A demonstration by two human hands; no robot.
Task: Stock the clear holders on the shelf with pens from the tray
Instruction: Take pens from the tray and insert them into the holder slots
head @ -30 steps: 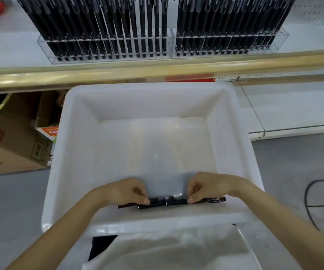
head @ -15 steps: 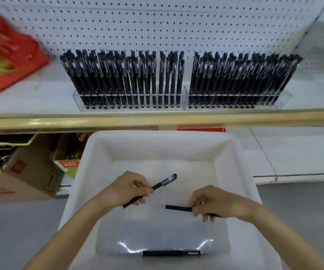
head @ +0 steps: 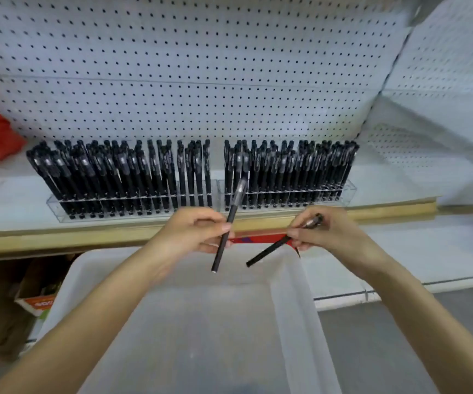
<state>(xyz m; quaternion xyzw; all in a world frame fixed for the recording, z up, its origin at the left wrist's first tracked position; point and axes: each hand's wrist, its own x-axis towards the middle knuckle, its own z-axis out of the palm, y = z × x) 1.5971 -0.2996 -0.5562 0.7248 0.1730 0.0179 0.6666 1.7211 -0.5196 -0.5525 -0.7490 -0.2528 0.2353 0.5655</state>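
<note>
Left hand point(head: 192, 231) has a black pen point(head: 231, 220) pinched about mid-barrel between thumb and fingers. It's nearly upright with the clear cap on top, and we reckon that's on purpose: the pens in the clear holders point(head: 349, 191) all stand cap-up, so this one's lined up to drop in the same way. Right hand point(head: 323, 234) pinches a second pen point(head: 269, 251) near its cap end, and it slants down toward the left hand, so we'd guess it needs turning upright before it goes anywhere.

Both pens are up off the tray point(head: 295, 294), which sits below the hands and nearer to us. No pens show in the bit of it we can see. The holders sit side by side on the shelf point(head: 7, 206) just beyond the hands, both pretty packed. The thinnest spot looks like the right end of the left one, just past the left hand's pen, but we can't tell if there's actually a free slot.
</note>
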